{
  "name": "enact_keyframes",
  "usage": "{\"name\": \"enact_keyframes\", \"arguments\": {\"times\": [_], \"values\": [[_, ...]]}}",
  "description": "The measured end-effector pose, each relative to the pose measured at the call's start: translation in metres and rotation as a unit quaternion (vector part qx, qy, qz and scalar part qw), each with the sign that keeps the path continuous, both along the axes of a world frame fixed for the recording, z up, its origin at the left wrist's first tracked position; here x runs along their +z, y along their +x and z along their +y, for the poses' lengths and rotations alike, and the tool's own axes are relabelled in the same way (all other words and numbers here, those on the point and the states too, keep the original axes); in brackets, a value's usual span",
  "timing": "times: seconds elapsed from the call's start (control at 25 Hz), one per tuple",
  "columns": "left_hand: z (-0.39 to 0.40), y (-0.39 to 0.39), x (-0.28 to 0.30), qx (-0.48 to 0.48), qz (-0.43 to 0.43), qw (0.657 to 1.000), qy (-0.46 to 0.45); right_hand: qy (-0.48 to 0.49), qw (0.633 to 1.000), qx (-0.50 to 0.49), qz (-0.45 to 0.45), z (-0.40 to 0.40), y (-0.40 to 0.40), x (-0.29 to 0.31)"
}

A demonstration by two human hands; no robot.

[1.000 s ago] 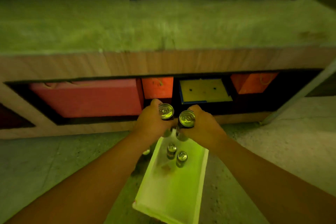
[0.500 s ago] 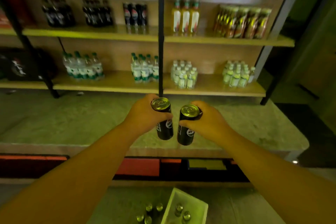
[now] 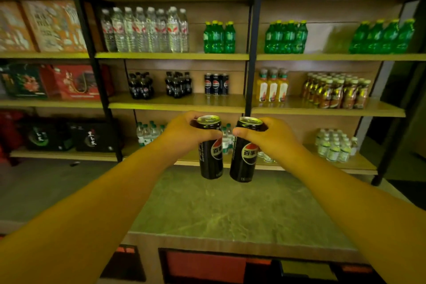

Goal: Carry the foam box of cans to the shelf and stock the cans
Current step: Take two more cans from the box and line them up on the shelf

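Black slim cans, one per hand: your left hand (image 3: 184, 132) has its fingers curled round the left can (image 3: 211, 147) near its top, your right hand (image 3: 270, 137) grips the right can (image 3: 245, 150) likewise, both upright, just apart, held over the green marbled tabletop (image 3: 230, 205). Stocking step is in hand; foam box is out of view. Judged next move: reach toward 12 o'clock, over the tabletop, to the shelf (image 3: 175, 101) where three matching cans (image 3: 216, 84) stand, and set yours upright beside them.
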State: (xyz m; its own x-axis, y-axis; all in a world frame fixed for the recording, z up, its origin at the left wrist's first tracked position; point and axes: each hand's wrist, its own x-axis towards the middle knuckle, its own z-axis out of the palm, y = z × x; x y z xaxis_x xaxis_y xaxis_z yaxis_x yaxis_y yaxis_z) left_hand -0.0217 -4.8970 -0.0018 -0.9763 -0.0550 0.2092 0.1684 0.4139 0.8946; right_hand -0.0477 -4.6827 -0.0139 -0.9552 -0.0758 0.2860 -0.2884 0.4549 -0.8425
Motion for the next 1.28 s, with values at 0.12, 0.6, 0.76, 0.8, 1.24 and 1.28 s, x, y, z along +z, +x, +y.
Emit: {"name": "enact_keyframes", "arguments": {"times": [0.12, 0.6, 0.76, 0.8, 1.24, 1.28], "values": [[-0.026, -0.018, 0.002, 0.001, -0.007, 1.000, 0.006, 0.022, 1.000, 0.009, 0.001, -0.027, -0.018, 0.007], [-0.102, -0.202, 0.030, -0.039, 0.004, 0.999, -0.030, 0.050, 0.998, -0.001, 0.040, -0.114, -0.203, 0.030], [-0.136, -0.280, 0.041, -0.033, -0.001, 0.999, -0.022, 0.054, 0.997, -0.028, 0.041, -0.143, -0.267, 0.042], [-0.145, -0.303, 0.041, -0.034, -0.003, 0.999, -0.016, 0.055, 0.997, -0.031, 0.041, -0.150, -0.286, 0.043], [-0.214, -0.569, 0.018, -0.112, 0.022, 0.993, -0.018, 0.044, 0.990, -0.130, 0.019, -0.209, -0.507, 0.022], [-0.215, -0.588, 0.015, -0.119, 0.021, 0.993, -0.014, 0.048, 0.989, -0.140, 0.016, -0.210, -0.525, 0.019]]}}
